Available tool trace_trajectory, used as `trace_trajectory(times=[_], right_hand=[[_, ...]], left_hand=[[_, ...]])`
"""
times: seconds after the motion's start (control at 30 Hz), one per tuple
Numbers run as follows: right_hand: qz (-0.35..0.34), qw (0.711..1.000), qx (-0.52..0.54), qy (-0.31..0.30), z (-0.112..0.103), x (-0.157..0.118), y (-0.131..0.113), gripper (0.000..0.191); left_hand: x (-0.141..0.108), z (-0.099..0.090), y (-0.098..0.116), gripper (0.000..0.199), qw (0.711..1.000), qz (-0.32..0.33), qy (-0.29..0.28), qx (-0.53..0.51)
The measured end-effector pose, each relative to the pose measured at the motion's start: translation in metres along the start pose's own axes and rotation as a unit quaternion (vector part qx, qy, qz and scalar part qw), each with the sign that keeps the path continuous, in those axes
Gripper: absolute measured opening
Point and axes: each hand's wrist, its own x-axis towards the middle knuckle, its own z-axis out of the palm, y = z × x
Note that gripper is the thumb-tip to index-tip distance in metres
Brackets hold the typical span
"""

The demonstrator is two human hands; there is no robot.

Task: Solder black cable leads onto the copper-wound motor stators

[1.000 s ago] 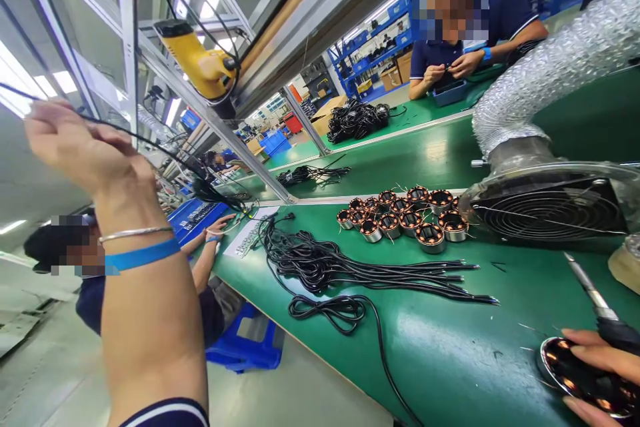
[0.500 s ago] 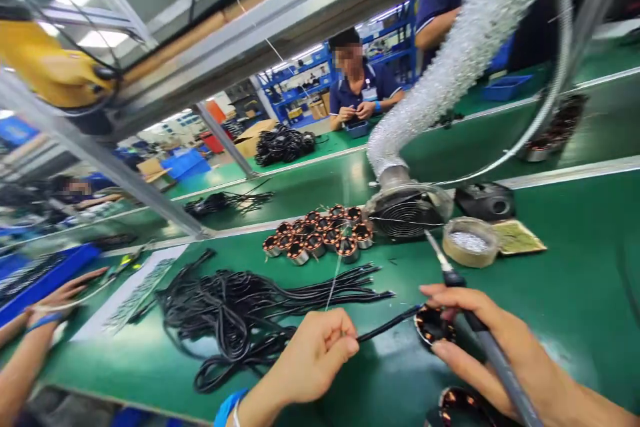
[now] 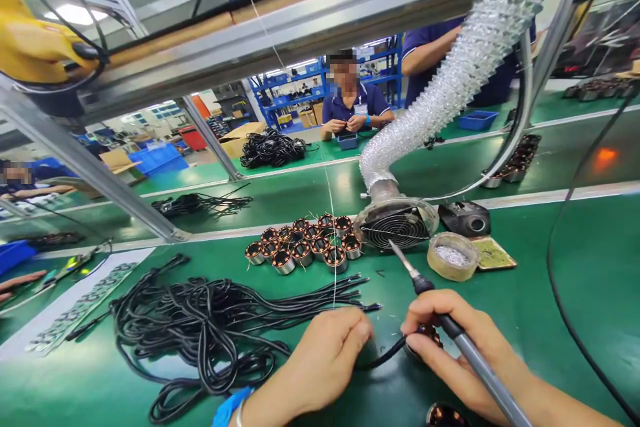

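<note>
One copper-wound ring (image 3: 431, 337) was in hand; a cluster of rings (image 3: 310, 250) sat uncabled left of the fan (image 3: 393, 230).
Nearer me than the fan, the right hand (image 3: 487, 337) pinched that ring while carrying a soldering iron (image 3: 453, 327); the left hand (image 3: 333, 355) curled closed around a black cable (image 3: 385, 356) running up to it. Whether they were joined, I couldn't tell. A cable pile (image 3: 210, 317) lay loose, left of the fan.

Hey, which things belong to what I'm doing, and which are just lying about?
Apparently in use:
grey-handled soldering iron, in the right hand
slim black cable, reaching the left hand
copper-wound metal ring, in right hand

Probably just lying about:
blue rectangular plastic tray, far side
tangled black cable heap, far side
</note>
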Motion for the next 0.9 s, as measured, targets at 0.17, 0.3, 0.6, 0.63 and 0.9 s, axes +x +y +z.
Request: trace_trajectory(times=[0.17, 0.3, 0.6, 0.63, 0.9], right_hand=[[-0.099, 0.995, -0.017, 0.003, 0.012, -0.004, 0.009, 0.034], [-0.031, 0.996, -0.051, 0.059, 0.012, -0.012, 0.018, 0.032], [0.041, 0.998, -0.007, 0.052, 0.02, -0.013, 0.012, 0.025], [0.037, 0.998, -0.006, 0.052, 0.02, -0.012, 0.011, 0.024], [0.028, 0.993, -0.042, 0.102, 0.029, -0.011, 0.011, 0.022]], left_hand=[[0.029, 0.024, -0.009, 0.058, 0.945, -0.011, -0.127, -0.301], [0.031, 0.044, -0.026, 0.061, 0.859, -0.081, -0.206, -0.461], [0.023, 0.038, -0.021, 0.045, 0.947, -0.018, -0.1, -0.306], [0.025, 0.039, -0.023, 0.047, 0.934, -0.028, -0.129, -0.332], [0.03, 0.046, -0.027, 0.041, 0.906, -0.029, -0.025, -0.421]])
